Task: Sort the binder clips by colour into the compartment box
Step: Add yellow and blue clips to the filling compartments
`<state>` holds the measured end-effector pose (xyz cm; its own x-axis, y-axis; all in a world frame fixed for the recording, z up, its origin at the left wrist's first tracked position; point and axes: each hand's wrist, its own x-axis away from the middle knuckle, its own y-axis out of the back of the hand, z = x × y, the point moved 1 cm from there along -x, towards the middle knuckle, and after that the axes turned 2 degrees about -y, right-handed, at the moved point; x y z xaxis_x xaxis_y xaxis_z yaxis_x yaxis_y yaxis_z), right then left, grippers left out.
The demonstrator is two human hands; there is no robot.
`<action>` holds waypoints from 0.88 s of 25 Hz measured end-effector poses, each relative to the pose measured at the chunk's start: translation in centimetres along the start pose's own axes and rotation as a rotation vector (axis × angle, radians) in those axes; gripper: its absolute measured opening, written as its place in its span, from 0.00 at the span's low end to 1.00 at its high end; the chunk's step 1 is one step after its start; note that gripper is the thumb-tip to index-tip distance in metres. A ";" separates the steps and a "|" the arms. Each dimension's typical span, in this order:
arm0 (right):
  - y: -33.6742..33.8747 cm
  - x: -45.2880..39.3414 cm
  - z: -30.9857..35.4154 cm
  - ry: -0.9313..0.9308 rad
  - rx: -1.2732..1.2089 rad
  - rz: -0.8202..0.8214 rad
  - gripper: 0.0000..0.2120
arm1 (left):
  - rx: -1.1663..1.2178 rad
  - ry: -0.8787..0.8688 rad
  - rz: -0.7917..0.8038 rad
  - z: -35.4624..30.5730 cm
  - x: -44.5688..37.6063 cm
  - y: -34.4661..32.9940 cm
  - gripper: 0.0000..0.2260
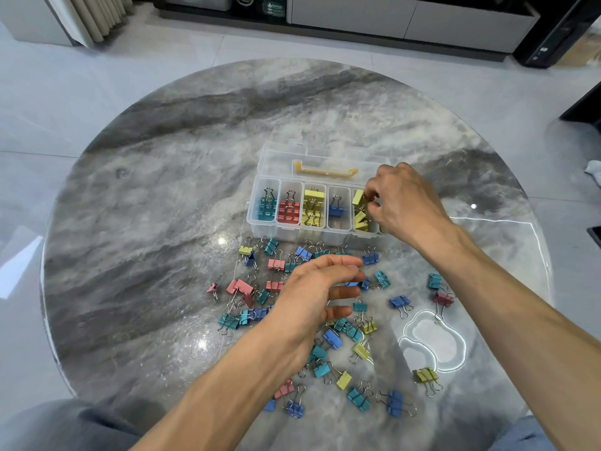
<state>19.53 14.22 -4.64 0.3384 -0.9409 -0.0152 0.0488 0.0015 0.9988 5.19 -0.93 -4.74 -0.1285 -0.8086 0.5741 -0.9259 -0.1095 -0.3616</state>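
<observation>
A clear compartment box is sitting open on the table, its cells holding teal, red, yellow and blue clips apart, while loose binder clips of mixed colours are lying scattered just before it

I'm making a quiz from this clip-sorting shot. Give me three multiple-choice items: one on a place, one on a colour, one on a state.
1. Where is the right hand?
A. on the loose clips
B. over the box's right end
C. off the table

2. What colour are the clips in the box's second compartment from the left?
A. red
B. blue
C. yellow

3. How is the left hand?
A. clenched in a fist
B. gripping the lid
C. fingers spread, empty

Answers: 1 B, its fingers pinch a yellow clip there. 2 A, red clips fill it. 3 C, it hovers over the loose clips holding nothing.
</observation>
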 end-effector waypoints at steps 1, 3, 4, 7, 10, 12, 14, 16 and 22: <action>0.2 -0.1 -0.1 -0.004 -0.017 0.023 0.04 | 0.002 0.000 0.002 0.0 0.0 0.0 0.09; 1.2 -0.2 -0.5 -0.004 -0.088 0.082 0.03 | -0.003 -0.001 0.007 0.0 0.0 0.0 0.09; 2.0 -0.2 -0.9 0.000 -0.136 0.112 0.04 | -0.007 -0.002 0.007 0.0 0.0 0.0 0.08; 4.6 0.8 -2.1 -0.046 -0.433 0.151 0.05 | -0.014 -0.010 -0.007 0.0 0.0 0.1 0.08; 5.0 4.4 -1.2 -0.153 -0.935 0.170 0.05 | 0.004 -0.078 -0.044 0.0 -0.1 0.1 0.07; 3.7 7.5 0.4 -0.172 -1.154 0.246 0.06 | 0.018 -0.159 -0.081 0.1 -0.2 0.0 0.05; 2.3 9.8 1.7 -0.168 -1.219 0.360 0.05 | -0.042 -0.265 -0.117 0.2 -0.2 0.1 0.04; 1.6 10.4 2.0 -0.144 -1.203 0.412 0.03 | -0.164 -0.371 -0.143 0.3 -0.2 0.4 0.06; 1.5 9.9 2.0 -0.130 -1.355 0.275 0.11 | -0.670 -0.576 -0.116 0.2 -0.2 0.7 0.17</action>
<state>21.12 4.20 -3.18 0.4000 -0.8813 0.2516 0.8848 0.4430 0.1449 4.63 -0.94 -5.30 0.0099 -0.9983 0.0570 -0.9585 0.0068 0.2849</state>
